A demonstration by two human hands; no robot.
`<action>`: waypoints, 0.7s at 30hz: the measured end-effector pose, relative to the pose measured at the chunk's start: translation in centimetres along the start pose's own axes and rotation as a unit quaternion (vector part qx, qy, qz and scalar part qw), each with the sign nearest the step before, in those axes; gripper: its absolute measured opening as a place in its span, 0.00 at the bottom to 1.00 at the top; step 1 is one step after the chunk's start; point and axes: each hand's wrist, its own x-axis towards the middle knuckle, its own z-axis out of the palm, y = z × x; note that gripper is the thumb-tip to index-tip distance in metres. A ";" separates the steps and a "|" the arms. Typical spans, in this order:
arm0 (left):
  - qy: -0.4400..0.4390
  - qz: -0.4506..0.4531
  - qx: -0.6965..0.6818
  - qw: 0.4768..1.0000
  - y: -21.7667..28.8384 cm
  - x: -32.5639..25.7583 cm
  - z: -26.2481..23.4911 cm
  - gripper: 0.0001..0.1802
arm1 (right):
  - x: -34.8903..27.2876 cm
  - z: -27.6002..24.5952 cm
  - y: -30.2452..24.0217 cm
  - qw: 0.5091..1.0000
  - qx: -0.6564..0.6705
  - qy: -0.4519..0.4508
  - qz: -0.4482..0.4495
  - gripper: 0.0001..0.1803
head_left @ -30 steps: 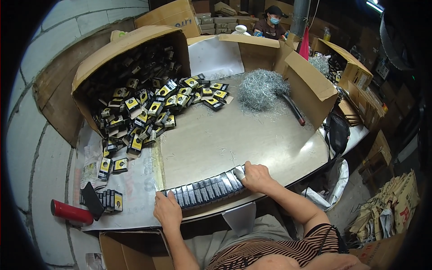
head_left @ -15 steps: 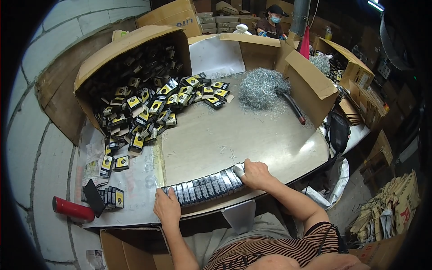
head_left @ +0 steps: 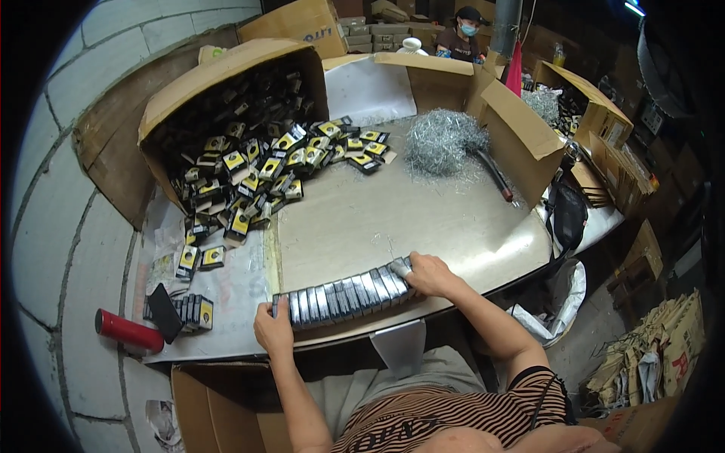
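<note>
1. The counter [head_left: 393, 208] fills the middle of the frame; its near edge runs just below the hands, so anything slipping that way would probably fall.
2. A large carton [head_left: 230, 62] at upper left has its mouth turned toward the counter and blocks the far left.
3. Out of it spills a pile of small black-and-yellow boxes [head_left: 276, 167], crowding the left of the frame.
4. A cardboard panel [head_left: 521, 124] walls off the upper right.
5. The row of small boxes [head_left: 347, 296] stands side by side along the near edge, lower centre. Each box looks light and fairly stiff, with smooth, perhaps slippery faces; the row would likely buckle mid-span without inward pressure, so its two ends are the places to hold.
6. A heap of thin silvery pieces [head_left: 442, 143] sits at upper centre-right, apart from the row.
7. The right hand [head_left: 432, 275] is curled, pressing the row's right end.
8. The left hand [head_left: 273, 330] pinches its left end; the exact finger placement behind is hidden.
9. A red cylinder [head_left: 128, 331] lies at lower left beside a black plate [head_left: 165, 313], well clear of the left hand.
</note>
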 end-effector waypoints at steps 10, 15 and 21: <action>0.019 0.018 -0.220 0.975 -3.5 -0.2 2.2 0.18 | 0.0 0.5 -0.3 0.999 -0.049 0.021 0.003 0.34; 0.052 0.034 -0.173 0.983 -3.2 -0.8 2.2 0.20 | 0.1 1.1 -0.2 0.998 -0.052 0.025 0.002 0.34; 0.051 0.024 -0.152 0.987 -3.5 -1.0 2.3 0.21 | 0.1 1.7 0.3 0.998 -0.049 0.040 -0.006 0.33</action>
